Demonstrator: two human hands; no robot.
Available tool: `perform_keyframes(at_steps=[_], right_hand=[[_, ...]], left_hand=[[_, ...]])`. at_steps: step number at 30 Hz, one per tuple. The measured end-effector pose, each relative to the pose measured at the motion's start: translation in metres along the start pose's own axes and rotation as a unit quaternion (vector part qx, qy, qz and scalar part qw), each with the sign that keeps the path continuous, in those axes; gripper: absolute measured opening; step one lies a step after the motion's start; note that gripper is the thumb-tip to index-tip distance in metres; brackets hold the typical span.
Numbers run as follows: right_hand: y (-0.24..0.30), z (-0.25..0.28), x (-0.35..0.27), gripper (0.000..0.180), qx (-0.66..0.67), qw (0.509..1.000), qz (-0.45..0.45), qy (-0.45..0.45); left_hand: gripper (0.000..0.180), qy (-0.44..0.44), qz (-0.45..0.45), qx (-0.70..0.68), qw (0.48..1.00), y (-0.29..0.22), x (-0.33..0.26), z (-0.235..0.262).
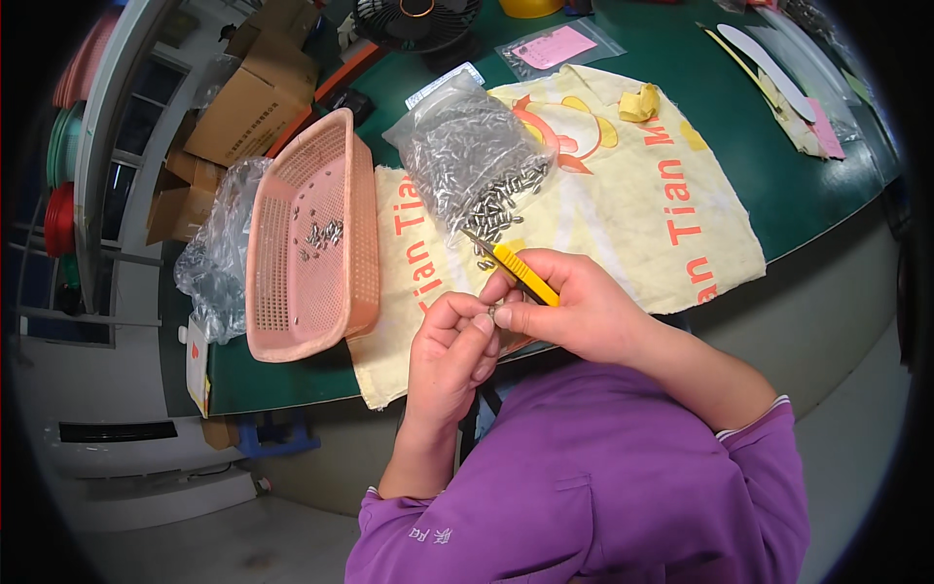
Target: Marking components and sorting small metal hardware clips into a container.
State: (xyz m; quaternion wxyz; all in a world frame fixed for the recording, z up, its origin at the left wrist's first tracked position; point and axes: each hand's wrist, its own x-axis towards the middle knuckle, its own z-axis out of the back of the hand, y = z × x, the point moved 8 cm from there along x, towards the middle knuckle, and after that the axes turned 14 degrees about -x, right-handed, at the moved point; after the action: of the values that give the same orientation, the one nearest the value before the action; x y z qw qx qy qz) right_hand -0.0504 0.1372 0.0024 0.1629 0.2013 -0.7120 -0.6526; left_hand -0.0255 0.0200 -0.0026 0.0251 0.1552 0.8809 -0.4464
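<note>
Head view: the fingertips of the left hand (449,350) are pinched together on a small metal part (493,310), which sits right at the meeting point of both hands, over the near edge of the cloth. The thumb and forefinger of the right hand (574,307) are clamped on a yellow-handled tool (520,273), whose thin grey tip points away toward 11 o'clock; the same hand's fingertips touch the part, likely to steady it close to the eyes.

At 12 o'clock from the hands lies a clear plastic bag (467,156), crinkled and glossy, its mouth open toward the person so that short shiny cylindrical pieces spill out within easy reach. Under it spreads a cream woven cloth (623,204) with orange print, probably there to stop the pieces rolling on the green table (778,185).

At 9 to 10 o'clock stands a pink plastic basket (311,234), oblong and finely perforated, holding a few pieces on its floor. Beside it, farther toward 9 o'clock, lies a second crumpled clear bag (216,253). Purple sleeves cover both forearms.
</note>
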Motion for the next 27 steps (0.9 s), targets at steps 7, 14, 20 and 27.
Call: perform_keyframes(at_steps=[7,14,20,27], right_hand=[[-0.001,0.001,0.0,0.016,0.013,1.0,-0.004,0.001],[-0.002,0.002,-0.001,0.017,0.028,0.999,-0.018,0.0],[-0.002,0.004,-0.001,0.017,-0.012,1.0,-0.009,-0.012],[0.004,0.019,-0.006,0.018,-0.028,0.997,0.028,-0.066]], left_hand=[[0.004,0.001,-0.006,0.012,1.0,0.0,0.001,-0.001],[0.007,-0.01,0.004,0.022,1.0,0.001,0.0,0.003],[0.009,-0.005,0.019,0.02,1.0,0.001,0.001,0.005],[0.01,0.02,0.042,-0.097,0.994,0.001,0.004,0.002]])
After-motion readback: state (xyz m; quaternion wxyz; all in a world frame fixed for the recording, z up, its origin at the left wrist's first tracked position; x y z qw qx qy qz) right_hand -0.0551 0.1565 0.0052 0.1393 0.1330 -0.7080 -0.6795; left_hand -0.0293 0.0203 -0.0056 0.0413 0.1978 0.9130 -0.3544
